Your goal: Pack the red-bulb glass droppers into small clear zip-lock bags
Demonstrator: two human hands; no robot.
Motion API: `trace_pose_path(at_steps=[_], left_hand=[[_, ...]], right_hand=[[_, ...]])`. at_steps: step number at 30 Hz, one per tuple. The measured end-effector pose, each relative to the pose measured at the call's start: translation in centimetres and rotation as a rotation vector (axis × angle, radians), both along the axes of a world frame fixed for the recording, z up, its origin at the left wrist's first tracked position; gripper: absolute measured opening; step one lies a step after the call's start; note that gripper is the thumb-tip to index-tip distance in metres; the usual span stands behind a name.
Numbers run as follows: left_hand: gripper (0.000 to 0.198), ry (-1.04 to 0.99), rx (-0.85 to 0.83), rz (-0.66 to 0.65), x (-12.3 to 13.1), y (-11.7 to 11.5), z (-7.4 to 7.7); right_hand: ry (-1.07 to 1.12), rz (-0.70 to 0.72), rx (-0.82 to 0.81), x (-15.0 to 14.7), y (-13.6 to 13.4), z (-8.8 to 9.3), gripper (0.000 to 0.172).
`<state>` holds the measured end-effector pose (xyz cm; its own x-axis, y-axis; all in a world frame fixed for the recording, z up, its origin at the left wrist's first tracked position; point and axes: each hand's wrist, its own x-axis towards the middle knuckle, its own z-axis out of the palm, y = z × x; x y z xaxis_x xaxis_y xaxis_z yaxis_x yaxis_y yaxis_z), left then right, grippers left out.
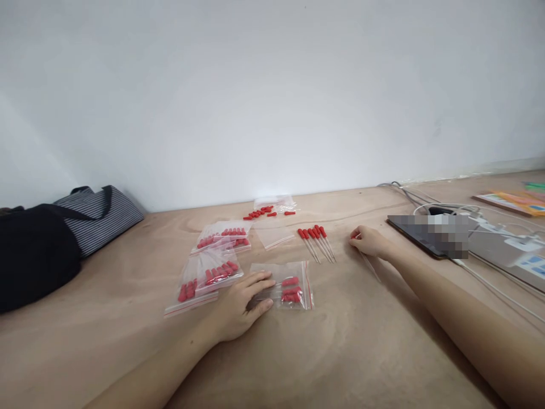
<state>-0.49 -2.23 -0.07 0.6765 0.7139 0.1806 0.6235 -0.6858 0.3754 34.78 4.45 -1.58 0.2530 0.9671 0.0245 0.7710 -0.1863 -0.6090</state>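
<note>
My left hand [242,304] lies with its fingers stretched apart on the left part of a clear zip bag [305,272]. Inside that bag are several droppers with red bulbs [291,294], their tubes partly under my fingers. Farther right, my right hand [369,241] pinches a dropper [371,267] near its red bulb; the thin glass tube points down toward me. Between the hands, a little farther back, several loose droppers [315,241] lie side by side, bulbs away from me. An unfilled-looking clear bag [272,234] rests left of them.
Filled zip bags [213,272] overlap on the left. Loose red bulbs [259,213] lie near the wall by another clear bag [276,201]. A tablet [419,236] and white cables [494,281] are at right, a black-and-striped bag [63,233] at far left.
</note>
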Motion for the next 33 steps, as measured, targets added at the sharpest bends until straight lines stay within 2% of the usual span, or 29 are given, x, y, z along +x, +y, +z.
trace_pose_path(at_steps=[3, 7, 10, 14, 19, 27, 30, 33], left_hand=[[0.029, -0.021, 0.002, 0.0, 0.0, 0.1, -0.2], [0.028, -0.025, 0.01, 0.008, 0.0, 0.2, -0.2], [0.029, -0.016, 0.004, 0.013, 0.1, 0.1, -0.1], [0.032, -0.019, 0.005, 0.026, 0.1, -0.1, 0.2], [0.035, -0.023, -0.009, 0.039, 0.2, -0.2, 0.3], [0.038, -0.037, -0.036, 0.06, 0.2, -0.4, 0.4], [0.038, -0.038, -0.038, 0.055, 0.3, -0.4, 0.4], [0.038, -0.041, -0.033, 0.043, 0.3, -0.4, 0.5]], right_hand=[[0.155, 0.043, 0.017, 0.1, -1.0, 0.5, 0.022], [0.738, 0.102, 0.198, -2.2, -2.4, 0.9, 0.021], [0.972, 0.062, 0.279, -4.8, -3.3, 0.4, 0.024], [1.0, 0.067, 0.308, -6.9, -3.9, -0.6, 0.029], [1.044, 0.05, 0.351, -7.4, -4.2, -0.9, 0.027], [1.231, -0.044, 0.268, -9.4, -5.2, -0.8, 0.021], [1.174, 0.022, 0.196, -10.5, -5.9, -0.5, 0.024], [0.999, 0.116, 0.095, -11.5, -6.5, -0.2, 0.026]])
